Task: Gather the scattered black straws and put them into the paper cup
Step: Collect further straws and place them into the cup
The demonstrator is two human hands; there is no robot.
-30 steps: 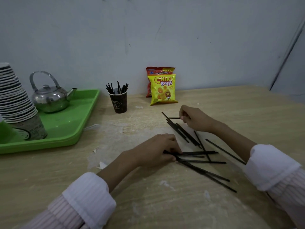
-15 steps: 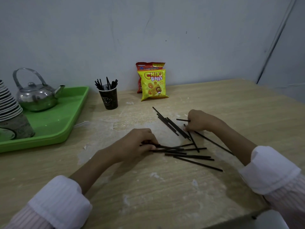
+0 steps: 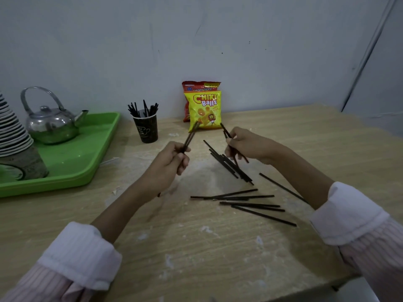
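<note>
Head view: our left hand (image 3: 172,159) grips a few straws (image 3: 192,134), raised and tilted away from us; our right hand (image 3: 248,144) pinches a second bunch (image 3: 225,131). Loose straws (image 3: 239,197) lie on the table (image 3: 196,247) between and beneath our hands. Beyond the left hand stands the cup (image 3: 146,129), already holding straws. Farther left, a tray (image 3: 104,136) carries a kettle (image 3: 51,125) and stacked cups (image 3: 13,136). Snack bags (image 3: 204,112) stand behind. Half a second ago, both hands were down on the table.

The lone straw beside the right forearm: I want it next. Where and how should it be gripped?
Probably pinch the lone straw near its free upper-left end, coming down from above with fingertips either side. It lies flat on the table, apart from the others, and its lower end runs behind the right forearm.
</note>
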